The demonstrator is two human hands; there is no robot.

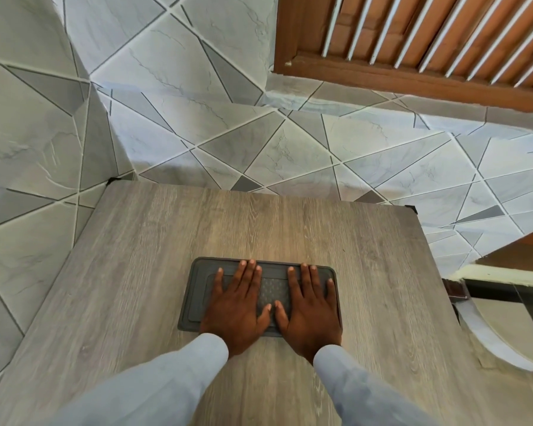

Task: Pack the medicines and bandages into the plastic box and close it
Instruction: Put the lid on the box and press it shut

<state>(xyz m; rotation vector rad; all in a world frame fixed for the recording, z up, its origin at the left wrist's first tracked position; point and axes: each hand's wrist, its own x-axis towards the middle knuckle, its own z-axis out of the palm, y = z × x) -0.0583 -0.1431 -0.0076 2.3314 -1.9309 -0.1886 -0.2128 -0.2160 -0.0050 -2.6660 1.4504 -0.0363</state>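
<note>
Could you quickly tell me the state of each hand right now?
Left hand: open, fingers flat on the lid.
Right hand: open, flat on it too.

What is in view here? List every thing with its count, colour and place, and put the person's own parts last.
lid: one, dark grey, on the plastic box at the table's middle; the box under it is hidden, so its contents cannot be seen
table: one, grey-brown wood grain, fills the lower middle of the view
floor: pale and grey tiles in a triangle pattern, around the table
wooden frame with white slats: one, brown, top right
left hand: one, flat on the lid's left half, fingers straight
right hand: one, flat on the lid's right half, fingers straight
sleeves: two, light blue, lower edge
</note>
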